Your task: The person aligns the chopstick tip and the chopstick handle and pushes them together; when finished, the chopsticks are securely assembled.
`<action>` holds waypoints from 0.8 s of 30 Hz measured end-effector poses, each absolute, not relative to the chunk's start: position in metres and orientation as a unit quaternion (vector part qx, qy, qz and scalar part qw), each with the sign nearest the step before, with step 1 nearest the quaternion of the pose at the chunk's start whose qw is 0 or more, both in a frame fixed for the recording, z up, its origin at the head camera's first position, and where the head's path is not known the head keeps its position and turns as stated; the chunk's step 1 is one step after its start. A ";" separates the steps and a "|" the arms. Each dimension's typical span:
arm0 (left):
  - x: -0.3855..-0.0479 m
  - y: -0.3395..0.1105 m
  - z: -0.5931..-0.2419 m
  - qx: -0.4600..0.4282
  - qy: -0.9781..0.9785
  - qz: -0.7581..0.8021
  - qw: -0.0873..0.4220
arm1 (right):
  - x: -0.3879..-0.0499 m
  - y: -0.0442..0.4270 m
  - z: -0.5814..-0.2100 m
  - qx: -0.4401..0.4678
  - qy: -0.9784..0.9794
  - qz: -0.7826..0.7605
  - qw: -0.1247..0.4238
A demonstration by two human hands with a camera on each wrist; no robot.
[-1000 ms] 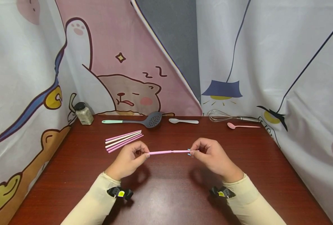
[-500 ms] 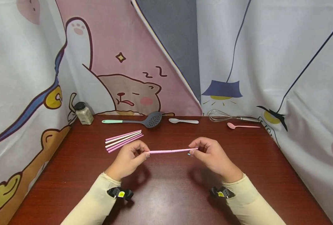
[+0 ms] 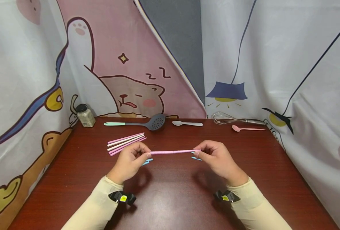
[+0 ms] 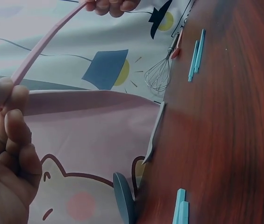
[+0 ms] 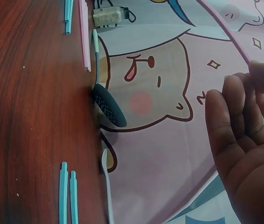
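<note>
A slim pink chopstick (image 3: 162, 152), made of two lengths meeting at a joint near its middle, is held level above the table. My left hand (image 3: 128, 163) pinches its left end between thumb and index finger. At the other end my right hand (image 3: 217, 162) pinches it the same way, a short tip showing past the fingertips. On the table below lie light-blue stick pieces: a pair (image 4: 181, 207) under my left hand and another pair (image 4: 197, 55) under my right. Partly behind my left hand are several pink and white sticks (image 3: 126, 140) laid side by side.
Along the back edge of the table (image 3: 170, 198) lie a slotted skimmer (image 3: 156, 122), a grey spoon (image 3: 188, 123), a whisk (image 3: 226, 118) and a pink spoon (image 3: 248, 129). A black-lidded jar (image 3: 86, 117) stands at the back left. Printed curtains hang around the table.
Both hands have risen slightly with the chopstick. The narrow section visible at its joint has disappeared, the two lengths now meeting closely. More of the blue pieces shows beneath the hands.
</note>
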State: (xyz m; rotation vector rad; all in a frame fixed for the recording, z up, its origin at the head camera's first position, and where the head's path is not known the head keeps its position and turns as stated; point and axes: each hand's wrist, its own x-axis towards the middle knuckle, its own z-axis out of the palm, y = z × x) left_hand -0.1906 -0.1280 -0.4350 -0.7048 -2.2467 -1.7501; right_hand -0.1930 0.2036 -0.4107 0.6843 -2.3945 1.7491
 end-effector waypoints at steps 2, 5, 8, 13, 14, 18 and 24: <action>-0.190 -0.128 -0.435 -0.240 -0.758 -0.597 0.109 | -0.192 0.203 -0.411 0.224 -0.784 0.577 0.050; -0.190 -0.127 -0.435 -0.240 -0.755 -0.599 0.115 | -0.192 0.203 -0.411 0.222 -0.780 0.584 0.049; -0.189 -0.127 -0.436 -0.239 -0.755 -0.600 0.119 | -0.192 0.202 -0.411 0.221 -0.777 0.587 0.048; -0.190 -0.126 -0.437 -0.240 -0.750 -0.604 0.121 | -0.191 0.203 -0.410 0.216 -0.783 0.581 0.056; -0.190 -0.126 -0.437 -0.240 -0.749 -0.605 0.122 | -0.191 0.204 -0.409 0.216 -0.783 0.581 0.057; -0.191 -0.126 -0.437 -0.235 -0.747 -0.607 0.133 | -0.191 0.204 -0.408 0.218 -0.783 0.580 0.058; -0.192 -0.128 -0.435 -0.228 -0.753 -0.601 0.137 | -0.192 0.206 -0.409 0.221 -0.785 0.575 0.067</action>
